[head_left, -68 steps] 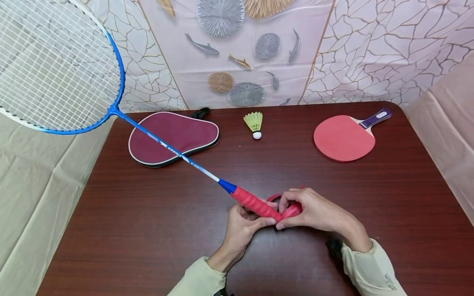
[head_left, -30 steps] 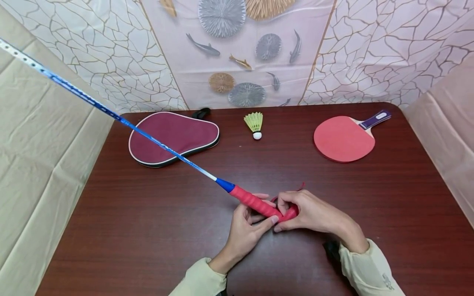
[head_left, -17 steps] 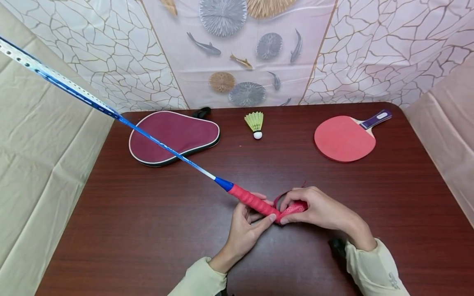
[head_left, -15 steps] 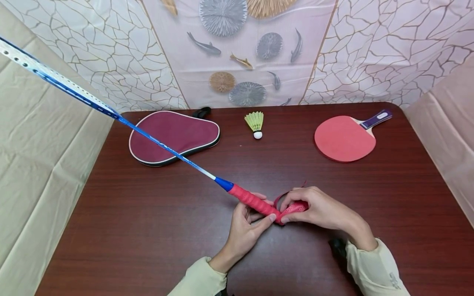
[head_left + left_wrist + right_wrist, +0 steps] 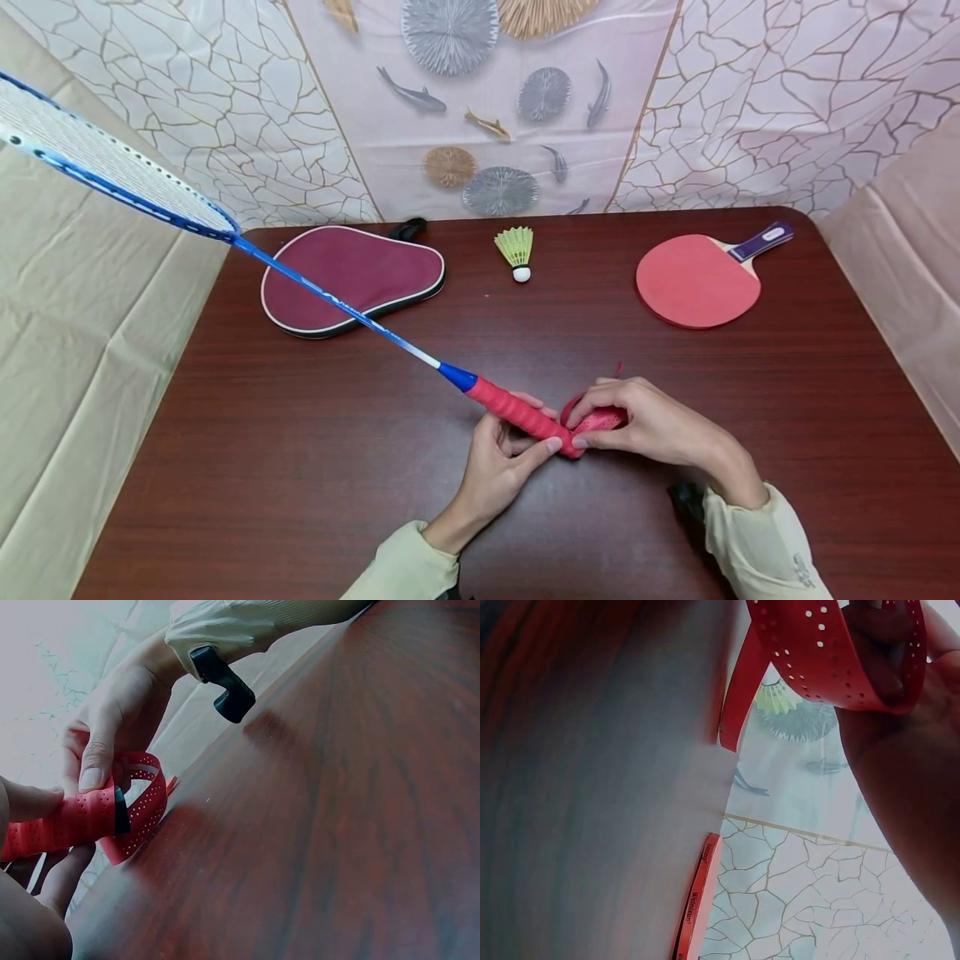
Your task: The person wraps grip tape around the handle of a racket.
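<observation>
Behind the dark reddish-brown table (image 5: 300,475) hangs a pale backdrop (image 5: 525,33) printed with grey and golden fish, spiky discs and a web of cracked lines, and beige fabric (image 5: 67,333) closes off the left side. At the far left of the table lies a maroon paddle case (image 5: 367,265) edged in white, at the far middle a yellow shuttlecock (image 5: 515,248) with a white tip, and at the far right a red table tennis bat (image 5: 697,283), its purple handle pointing away to the far right.

A blue and white badminton racket (image 5: 337,303) slants across the scene, its red-wrapped handle at the near middle, its head running out of view at the left. The left hand (image 5: 491,467) grips the handle close to its end, thumb on the near side. The right hand (image 5: 652,425) pinches red perforated tape (image 5: 600,419) between thumb and fingers right at the handle's end. The tape curls in a loop just beyond that end, where the left wrist view shows a dark band, and a loose tail of it sticks out on the far side of the right hand; whether the tail touches the table I cannot tell
</observation>
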### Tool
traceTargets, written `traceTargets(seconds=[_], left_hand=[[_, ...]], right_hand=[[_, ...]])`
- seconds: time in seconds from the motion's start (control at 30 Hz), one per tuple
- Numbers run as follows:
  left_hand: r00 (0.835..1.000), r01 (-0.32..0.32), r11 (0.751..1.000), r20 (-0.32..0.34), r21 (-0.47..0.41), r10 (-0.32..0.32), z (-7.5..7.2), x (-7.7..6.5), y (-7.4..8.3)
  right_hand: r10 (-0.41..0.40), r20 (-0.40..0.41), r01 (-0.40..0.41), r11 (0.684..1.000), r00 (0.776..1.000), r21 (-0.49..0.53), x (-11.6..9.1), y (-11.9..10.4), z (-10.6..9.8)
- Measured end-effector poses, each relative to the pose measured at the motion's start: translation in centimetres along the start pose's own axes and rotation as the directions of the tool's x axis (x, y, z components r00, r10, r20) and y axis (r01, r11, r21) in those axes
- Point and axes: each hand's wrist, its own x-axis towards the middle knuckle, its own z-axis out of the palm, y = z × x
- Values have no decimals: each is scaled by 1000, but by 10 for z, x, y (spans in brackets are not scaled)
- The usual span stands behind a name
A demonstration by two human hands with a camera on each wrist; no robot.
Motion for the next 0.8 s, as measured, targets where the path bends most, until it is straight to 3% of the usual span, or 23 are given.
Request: traceTargets(seconds=[0.43, 0.63, 0.8], left_hand=[[1000, 18, 999, -10, 33, -18, -1, 2, 4], [994, 88, 994, -62, -69, -92, 0, -1, 4], [996, 58, 997, -61, -55, -61, 1, -1, 4]], right_hand=[[-2, -19, 1, 1000, 1000, -12, 2, 0, 2], [47, -10, -47, 999, 999, -9, 2, 0, 3], [78, -9, -78, 997, 997, -12, 1, 0, 4]])
